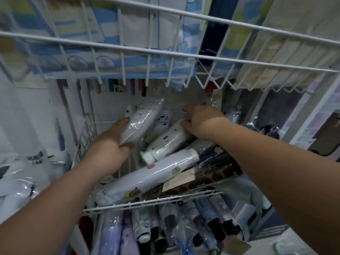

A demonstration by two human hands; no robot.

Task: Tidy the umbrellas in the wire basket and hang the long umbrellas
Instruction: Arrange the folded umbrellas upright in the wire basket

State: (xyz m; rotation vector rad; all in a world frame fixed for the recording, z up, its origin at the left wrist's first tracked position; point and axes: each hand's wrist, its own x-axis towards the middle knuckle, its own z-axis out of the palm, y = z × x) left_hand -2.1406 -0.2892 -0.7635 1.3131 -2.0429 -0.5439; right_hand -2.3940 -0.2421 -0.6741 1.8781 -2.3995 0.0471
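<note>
So, mid-tidy: my left hand (110, 146) grips a wrapped white umbrella (139, 124), right hand (200, 122) maybe pinches the cream umbrella (165, 144) (fingers hidden, can't tell). Next I'd lay both parallel.

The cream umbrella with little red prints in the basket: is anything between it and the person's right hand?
Nothing visible. The right hand is at the far end of the cream umbrella, near the back of the wire basket; whether it grips is unclear. The left hand holds a plastic-wrapped white umbrella beside it.
</note>
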